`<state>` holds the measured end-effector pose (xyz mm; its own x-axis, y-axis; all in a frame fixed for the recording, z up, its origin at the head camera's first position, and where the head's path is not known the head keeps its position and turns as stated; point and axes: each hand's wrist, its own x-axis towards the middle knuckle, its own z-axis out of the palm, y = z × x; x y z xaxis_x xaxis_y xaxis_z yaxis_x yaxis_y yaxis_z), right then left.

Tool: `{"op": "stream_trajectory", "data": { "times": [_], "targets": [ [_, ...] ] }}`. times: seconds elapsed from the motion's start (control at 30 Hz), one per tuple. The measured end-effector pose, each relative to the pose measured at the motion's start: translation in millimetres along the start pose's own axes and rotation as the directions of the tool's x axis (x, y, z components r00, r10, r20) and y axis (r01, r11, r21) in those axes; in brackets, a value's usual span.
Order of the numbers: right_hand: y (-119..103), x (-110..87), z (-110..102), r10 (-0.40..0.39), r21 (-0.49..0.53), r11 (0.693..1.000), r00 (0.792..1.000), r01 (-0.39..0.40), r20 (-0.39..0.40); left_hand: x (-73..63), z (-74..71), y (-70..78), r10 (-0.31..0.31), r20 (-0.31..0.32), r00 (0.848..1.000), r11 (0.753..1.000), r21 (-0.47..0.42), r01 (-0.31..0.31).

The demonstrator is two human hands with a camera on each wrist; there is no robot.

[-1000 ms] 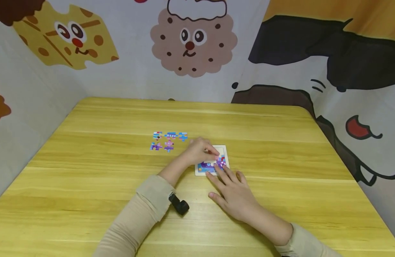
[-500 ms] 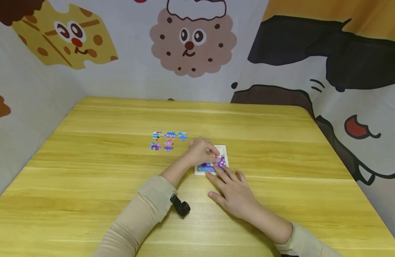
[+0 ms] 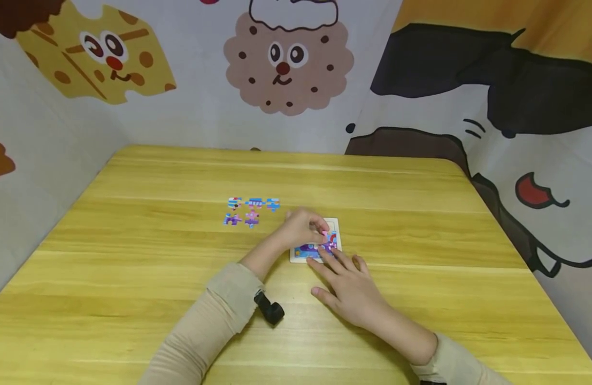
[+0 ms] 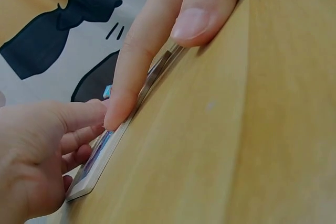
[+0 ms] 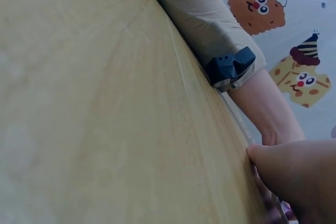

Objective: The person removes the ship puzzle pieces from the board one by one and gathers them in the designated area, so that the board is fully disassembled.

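My left hand (image 3: 302, 227) is over a small puzzle tray (image 3: 296, 260) with a pale rim. Its thumb and fingertips pinch a pink puzzle piece (image 3: 325, 233), mostly covered by the fingers. A bit of blue puzzle piece (image 4: 107, 91) shows beyond my left hand (image 4: 34, 156) in the left wrist view. Purple and blue pieces fill the tray's near part. With spread fingers, my right hand (image 3: 351, 291) rests on the tray's near edge, the thumb out over the table. The right wrist view shows my right hand (image 5: 302, 177) at the lower right, hiding most of the tray.
Several loose puzzle pieces (image 3: 252, 216) lie on the wooden table (image 3: 421, 214) to the left of the tray. A black wrist camera (image 3: 271, 310) sticks out from my left cuff. Behind the table hangs a cartoon-printed curtain (image 3: 194, 80).
My left hand stays over the tray with only slight finger movement, and less of a pale patch shows under its fingertips. The right hand and the loose pieces stay put.
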<state>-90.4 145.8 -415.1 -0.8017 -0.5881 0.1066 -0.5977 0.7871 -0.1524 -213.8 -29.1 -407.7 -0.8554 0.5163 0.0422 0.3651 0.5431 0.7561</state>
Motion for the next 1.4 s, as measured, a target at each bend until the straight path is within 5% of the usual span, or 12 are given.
{"op": "stream_trajectory", "data": {
  "times": [0.17, 0.7, 1.03, 1.4],
  "targets": [
    [-1, 0.5, -2, 0.003, 0.007, 1.000, 1.000, -0.003, 0.003, -1.5, -0.4, -1.0, -0.018, 0.021, 1.000, 0.987, -0.159, 0.021],
    [-1, 1.2, -4, 0.000, -0.012, 1.000, 1.000, 0.000, 0.010, -5.2, -10.9, -3.1, -0.054, -0.013, 0.998, 0.947, -0.318, 0.047],
    [-1, 1.1, -3, -0.002, -0.013, 1.000, 1.000, 0.002, 0.008, -20.0, -41.9, -2.5, -0.087, -0.091, 0.992, 0.967, -0.249, 0.062],
    [-1, -0.1, -3, 0.000, 0.009, 1.000, 1.000, 0.000, 0.013, -39.0, -79.2, -20.8, -0.133, -0.149, 0.980, 0.973, -0.210, 0.100]
  ]
}}
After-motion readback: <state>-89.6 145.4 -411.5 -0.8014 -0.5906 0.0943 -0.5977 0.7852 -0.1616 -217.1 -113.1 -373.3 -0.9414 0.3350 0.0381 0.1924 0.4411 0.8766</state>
